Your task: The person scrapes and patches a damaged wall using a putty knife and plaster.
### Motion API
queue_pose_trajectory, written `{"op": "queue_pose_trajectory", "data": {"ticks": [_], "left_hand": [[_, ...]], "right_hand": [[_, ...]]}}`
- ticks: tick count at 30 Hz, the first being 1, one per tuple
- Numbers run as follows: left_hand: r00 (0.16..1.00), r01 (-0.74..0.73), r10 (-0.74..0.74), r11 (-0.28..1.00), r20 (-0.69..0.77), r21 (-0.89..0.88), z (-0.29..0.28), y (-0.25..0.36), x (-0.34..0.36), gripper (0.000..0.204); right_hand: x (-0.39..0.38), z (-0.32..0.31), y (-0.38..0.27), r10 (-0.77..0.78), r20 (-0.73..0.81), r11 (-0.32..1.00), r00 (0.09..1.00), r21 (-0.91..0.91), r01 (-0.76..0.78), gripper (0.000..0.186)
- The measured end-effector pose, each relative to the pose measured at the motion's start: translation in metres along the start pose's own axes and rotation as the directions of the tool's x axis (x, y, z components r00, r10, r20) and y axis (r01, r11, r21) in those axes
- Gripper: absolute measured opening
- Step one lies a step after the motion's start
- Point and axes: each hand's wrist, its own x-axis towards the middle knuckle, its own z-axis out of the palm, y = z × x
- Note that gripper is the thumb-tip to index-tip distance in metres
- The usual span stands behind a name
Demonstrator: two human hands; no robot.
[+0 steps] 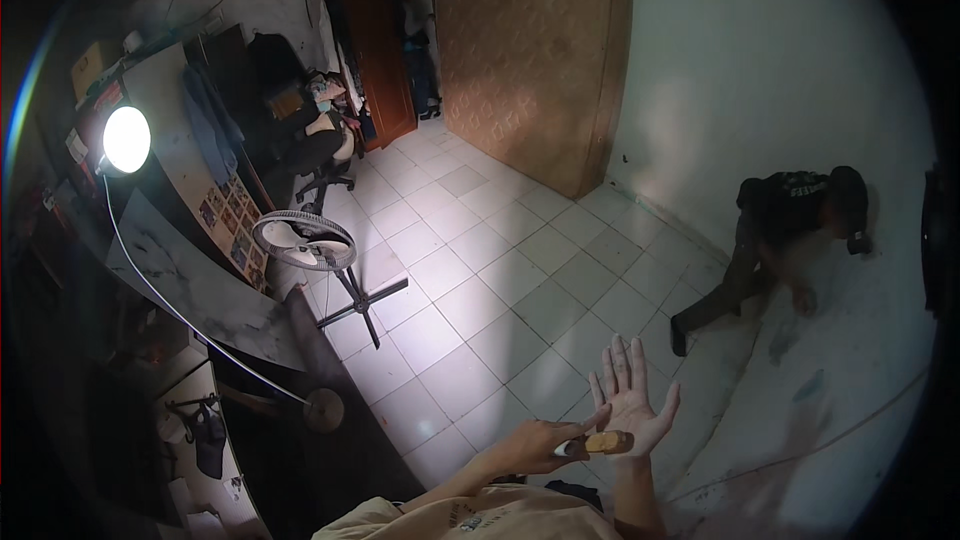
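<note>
My left hand (540, 448) reaches across from the left with its fingers closed on a short tool with a yellow-brown wooden handle (610, 442) and a pale end. The kind of tool cannot be made out, as my fingers cover part of it. The handle lies across the heel of my right hand (630, 402). That hand is raised with the palm toward me, fingers stretched and thumb apart. Pale dust or powder seems to coat its palm and fingers.
A person (790, 210) in dark clothes and a cap leans low by the pale wall at right. A pedestal fan (305, 240) stands on the tiled floor (490, 315), left of centre. A lit lamp (127, 140) on a curved stem, a brown panel (535, 50) and a wardrobe (385, 60) are around.
</note>
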Motion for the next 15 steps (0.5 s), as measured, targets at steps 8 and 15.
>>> {"op": "queue_pose_trajectory", "data": {"ticks": [8, 15], "left_hand": [[0.994, -0.057, 0.053, 0.998, 0.092, 0.041, -0.004, 0.000, 0.009, 0.065], [0.984, -0.130, 0.114, 0.985, 0.135, 0.111, -0.005, 0.010, 0.012, 0.071]], "right_hand": [[0.002, -0.012, -0.003, 0.084, -0.001, 0.981, 0.996, 0.178, -0.083, 0.091], [0.011, -0.003, -0.008, 0.071, -0.005, 0.986, 0.997, 0.151, -0.069, 0.094]]}}
